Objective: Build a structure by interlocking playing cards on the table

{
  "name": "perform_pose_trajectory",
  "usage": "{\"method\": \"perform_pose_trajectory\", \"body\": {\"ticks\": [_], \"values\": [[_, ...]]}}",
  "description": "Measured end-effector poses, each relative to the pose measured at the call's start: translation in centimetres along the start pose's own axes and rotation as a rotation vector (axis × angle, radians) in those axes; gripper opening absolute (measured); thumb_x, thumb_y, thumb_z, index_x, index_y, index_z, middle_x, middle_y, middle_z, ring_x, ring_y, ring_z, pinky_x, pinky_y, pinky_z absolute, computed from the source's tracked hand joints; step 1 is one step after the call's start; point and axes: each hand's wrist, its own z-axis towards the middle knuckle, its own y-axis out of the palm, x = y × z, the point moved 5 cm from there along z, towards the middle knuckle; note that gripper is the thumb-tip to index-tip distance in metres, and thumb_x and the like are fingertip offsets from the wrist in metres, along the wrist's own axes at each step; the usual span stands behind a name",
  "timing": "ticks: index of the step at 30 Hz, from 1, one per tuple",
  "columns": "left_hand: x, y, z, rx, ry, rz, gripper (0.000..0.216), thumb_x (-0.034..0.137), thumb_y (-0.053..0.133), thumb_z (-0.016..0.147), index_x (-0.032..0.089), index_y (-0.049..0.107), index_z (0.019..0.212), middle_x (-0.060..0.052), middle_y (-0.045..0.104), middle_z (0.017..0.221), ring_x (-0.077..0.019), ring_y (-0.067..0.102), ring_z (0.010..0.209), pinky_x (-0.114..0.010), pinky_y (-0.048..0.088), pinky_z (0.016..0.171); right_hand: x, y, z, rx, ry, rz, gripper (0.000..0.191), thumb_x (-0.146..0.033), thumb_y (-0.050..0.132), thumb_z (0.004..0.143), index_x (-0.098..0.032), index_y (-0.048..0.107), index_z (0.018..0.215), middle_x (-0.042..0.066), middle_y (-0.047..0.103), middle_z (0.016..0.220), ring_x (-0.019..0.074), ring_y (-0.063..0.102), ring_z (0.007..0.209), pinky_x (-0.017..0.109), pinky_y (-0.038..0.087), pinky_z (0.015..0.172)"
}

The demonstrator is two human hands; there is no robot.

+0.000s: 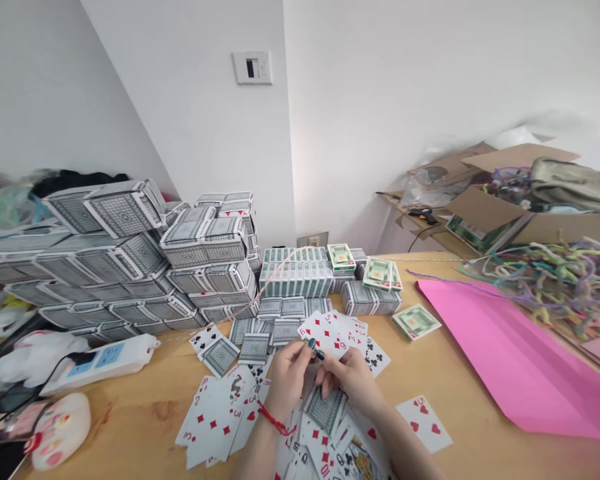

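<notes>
My left hand (293, 370), with a red string bracelet at its wrist, is closed in a pinch at the near edge of a fan of playing cards (327, 328), mostly diamonds facing up. My right hand (347, 377) meets it there, thumb and fingers closed on the same cards; the exact grip is partly hidden. Under the hands lies a heap of loose cards, including a face-down grey-backed card (325, 408). Face-up diamond cards (213, 423) spread to the left. A five of hearts (424, 423) lies right of my right forearm.
Stacked grey card bundles (125, 207) rise at the left and back. Green card boxes (383, 273) sit behind the hands, with another green box (416, 322) on the table. A power strip (100, 363) is at left, pink paper (510, 360) at right, near tangled yarn (555, 280).
</notes>
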Motion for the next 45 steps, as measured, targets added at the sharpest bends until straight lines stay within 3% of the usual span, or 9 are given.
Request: {"method": "perform_pose_trajectory", "body": {"ticks": [6,16,20,26,32,37,40,45], "values": [[-0.3,-0.2,0.3,-0.076,0.0,0.08,0.032,0.036,0.048,0.077,0.019,0.035,0.052,0.005,0.033,0.053,-0.0097,0.032,0.051,-0.021,0.027,0.049,-1.0,-2.9,0.4,0.276,-0.151,-0.021,0.045,-0.06,0.059,0.065,-0.016,0.057,0.057,0.001,0.057,0.054,0.0142,0.051,0.05,0.025,0.04,0.049],[-0.5,-0.1,0.4,-0.126,-0.002,0.142,0.032,0.035,0.045,0.078,0.019,0.032,0.053,0.006,0.03,0.052,-0.0099,0.031,0.051,-0.021,0.026,0.049,0.4,-3.4,0.9,0.238,-0.127,0.125,0.037,-0.052,0.066,0.063,-0.014,0.064,0.062,0.003,0.06,0.057,0.0168,0.053,0.056,0.028,0.042,0.056],[-0.3,0.1,0.4,-0.142,0.036,0.161,0.032,0.034,0.043,0.079,0.019,0.034,0.053,0.005,0.031,0.052,-0.0096,0.033,0.05,-0.02,0.028,0.048,0.0,-3.3,0.8,0.238,-0.124,0.131,0.032,-0.046,0.066,0.065,-0.015,0.066,0.073,0.003,0.063,0.063,0.0175,0.055,0.06,0.028,0.043,0.06],[0.4,-0.2,0.0,0.004,0.191,0.395,0.033,0.028,0.041,0.081,0.019,0.034,0.051,0.005,0.034,0.05,-0.0087,0.035,0.047,-0.02,0.028,0.047,-1.5,-2.9,0.1,0.276,-0.251,-0.203,0.038,-0.046,0.05,0.077,-0.014,0.066,0.091,0.005,0.067,0.074,0.0208,0.058,0.071,0.028,0.044,0.065],[1.6,0.5,-0.7,0.058,0.402,0.592,0.032,0.021,0.038,0.085,0.018,0.041,0.053,0.001,0.043,0.056,-0.0107,0.045,0.054,-0.021,0.035,0.053,-1.3,-2.9,-0.2,0.387,-0.337,-0.618,0.034,-0.038,0.04,0.083,-0.015,0.064,0.089,0.005,0.067,0.07,0.0184,0.059,0.063,0.024,0.042,0.059],[2.2,1.7,-1.9,0.064,0.579,0.674,0.022,0.017,0.038,0.085,0.018,0.057,0.075,-0.003,0.054,0.065,-0.0144,0.053,0.065,-0.024,0.041,0.061,-1.0,-2.9,-0.5,0.532,-0.392,-0.848,0.032,-0.035,0.037,0.084,-0.016,0.064,0.082,0.005,0.063,0.06,0.0166,0.056,0.051,0.025,0.038,0.053],[2.5,1.1,-1.8,0.129,0.555,0.642,0.023,0.018,0.037,0.085,0.018,0.056,0.072,-0.003,0.052,0.063,-0.0146,0.052,0.063,-0.023,0.041,0.06,-1.0,-2.9,-0.5,0.498,-0.389,-0.711,0.034,-0.04,0.039,0.084,-0.017,0.064,0.085,0.005,0.063,0.062,0.0168,0.054,0.053,0.026,0.039,0.054],[2.1,-0.7,-0.8,0.194,0.362,0.525,0.025,0.022,0.037,0.085,0.02,0.046,0.061,-0.001,0.045,0.062,-0.0136,0.047,0.057,-0.023,0.038,0.056,-0.4,-2.0,0.3,0.136,-0.178,0.018,0.036,-0.05,0.052,0.076,-0.016,0.065,0.08,0.005,0.063,0.064,0.0181,0.056,0.059,0.029,0.045,0.058]]}}
